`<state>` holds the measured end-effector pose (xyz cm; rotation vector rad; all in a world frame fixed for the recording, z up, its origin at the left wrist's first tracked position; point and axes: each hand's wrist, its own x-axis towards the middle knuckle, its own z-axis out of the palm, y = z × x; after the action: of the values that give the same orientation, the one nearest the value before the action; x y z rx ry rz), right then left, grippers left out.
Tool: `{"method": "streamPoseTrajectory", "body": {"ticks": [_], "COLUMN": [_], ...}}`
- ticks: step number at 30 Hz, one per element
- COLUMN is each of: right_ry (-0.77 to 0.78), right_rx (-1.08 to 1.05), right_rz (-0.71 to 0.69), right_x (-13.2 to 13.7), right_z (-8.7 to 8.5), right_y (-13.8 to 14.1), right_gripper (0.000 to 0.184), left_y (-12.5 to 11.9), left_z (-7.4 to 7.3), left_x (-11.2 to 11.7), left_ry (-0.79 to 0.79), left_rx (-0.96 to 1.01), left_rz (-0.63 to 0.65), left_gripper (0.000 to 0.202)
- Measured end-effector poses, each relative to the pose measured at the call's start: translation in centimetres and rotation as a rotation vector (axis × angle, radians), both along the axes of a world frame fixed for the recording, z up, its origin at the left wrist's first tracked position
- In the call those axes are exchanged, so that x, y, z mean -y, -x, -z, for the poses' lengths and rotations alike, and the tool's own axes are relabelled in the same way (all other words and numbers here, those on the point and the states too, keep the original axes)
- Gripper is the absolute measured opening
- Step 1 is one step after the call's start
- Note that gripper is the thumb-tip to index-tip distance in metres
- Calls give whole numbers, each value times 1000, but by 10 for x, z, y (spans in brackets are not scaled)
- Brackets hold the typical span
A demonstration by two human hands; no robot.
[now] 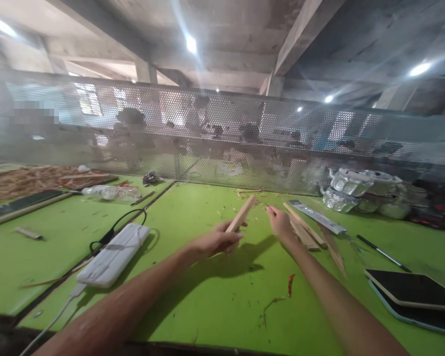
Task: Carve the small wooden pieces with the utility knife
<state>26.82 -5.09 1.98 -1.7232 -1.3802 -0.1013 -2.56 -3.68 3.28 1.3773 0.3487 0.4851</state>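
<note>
My left hand (215,241) is closed around a short flat wooden stick (242,212) that points up and away over the green table (193,291). My right hand (281,223) hovers just right of the stick's top, its fingers pinched together on something too small to make out. Right beside that hand lie loose wooden strips (304,230) and a metal ruler (317,216).
A white power bank with a black cable (114,253) lies at the left. A black pen (383,253) and a dark tablet (415,291) lie at the right, crumpled foil trays (363,190) behind them. A perforated metal screen (222,133) closes the table's far edge; blurred people sit beyond.
</note>
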Motion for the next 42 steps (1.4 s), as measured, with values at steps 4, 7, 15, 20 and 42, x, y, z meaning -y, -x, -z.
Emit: {"method": "streamPoseTrajectory", "body": {"ticks": [4, 7, 15, 20, 42], "right_ry": [-88, -122, -116, -116, 152], "right_rx": [-127, -88, 211, 241, 27], "right_rz": [-185, -303, -629, -575, 39], "right_x": [2, 10, 22, 18, 6], "right_z": [-4, -9, -5, 5, -6], "right_y": [25, 48, 89, 79, 5], "right_gripper": [58, 54, 39, 36, 39], "left_y": [4, 4, 1, -3, 1], "left_z": [5, 7, 10, 0, -2], "left_x": [-9, -13, -15, -3, 4], "left_ry": [147, 175, 116, 100, -116], "left_rx": [62, 57, 4, -90, -110], "left_rz": [-100, -114, -100, -136, 244], "left_gripper": [38, 38, 14, 13, 52]}}
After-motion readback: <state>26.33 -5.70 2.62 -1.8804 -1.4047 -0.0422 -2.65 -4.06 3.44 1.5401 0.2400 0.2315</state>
